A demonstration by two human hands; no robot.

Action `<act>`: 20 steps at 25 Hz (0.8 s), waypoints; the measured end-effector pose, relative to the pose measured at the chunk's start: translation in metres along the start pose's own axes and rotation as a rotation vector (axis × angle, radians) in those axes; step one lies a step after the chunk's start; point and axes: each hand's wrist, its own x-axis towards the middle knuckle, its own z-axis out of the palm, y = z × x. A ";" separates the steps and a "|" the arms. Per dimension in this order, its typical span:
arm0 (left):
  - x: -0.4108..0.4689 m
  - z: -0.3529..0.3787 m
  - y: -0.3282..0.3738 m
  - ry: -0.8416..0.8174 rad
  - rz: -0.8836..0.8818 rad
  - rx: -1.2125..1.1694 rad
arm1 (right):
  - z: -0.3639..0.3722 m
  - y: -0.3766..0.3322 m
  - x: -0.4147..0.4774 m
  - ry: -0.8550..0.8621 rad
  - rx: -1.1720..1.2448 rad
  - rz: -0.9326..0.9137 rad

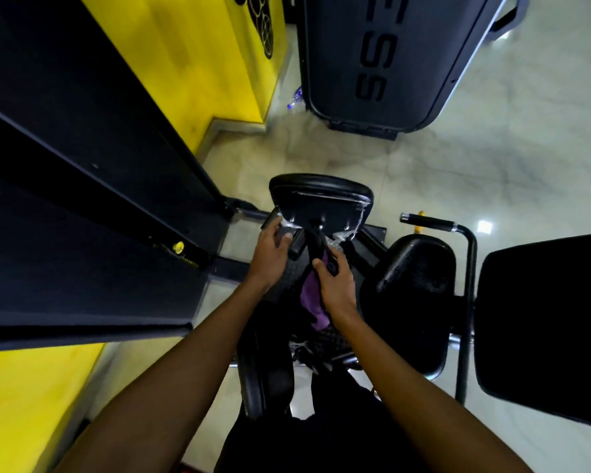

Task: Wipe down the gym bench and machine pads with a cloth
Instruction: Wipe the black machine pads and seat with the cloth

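Fingers [333, 268] of the right hand [336, 288] are curled round a purple cloth [310, 300], which is held against a black upright post [312, 249] just below the middle of the frame. The thumb is laid across the near side of that post. The cloth is bunched under the palm and trails toward the lower edge of the frame, partly hidden by the wrist.

Just left of it, the left hand [270, 250] is clenched on a black bracket [296, 245] beneath the lower left corner of the back pad [321, 192], with the thumb pressed on top. How far the other fingers reach under the pad cannot be told.

The back pad, black and glossy, is seen from behind at the centre of the frame, and scraps of clear plastic wrap [342, 235] are caught along its lower edge. A rounded black seat pad [413, 295] is found to the right of the right hand, apart from it. A larger black pad [543, 319] is cut off by the right edge. A black handle bar [427, 221] with chrome ends is seen above the seat pad.

A pale marbled floor [458, 165] is spread beneath everything. A yellow wall [185, 46] fills the upper left, and a dark machine housing [372, 56] stands at the top centre.
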 end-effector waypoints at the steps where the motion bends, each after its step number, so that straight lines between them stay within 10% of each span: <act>1: 0.011 0.006 0.012 -0.017 -0.030 -0.020 | -0.005 -0.003 -0.001 0.026 0.015 0.009; 20: 0.143 0.026 0.061 0.028 -0.050 -0.258 | 0.008 -0.085 0.080 0.217 0.015 -0.230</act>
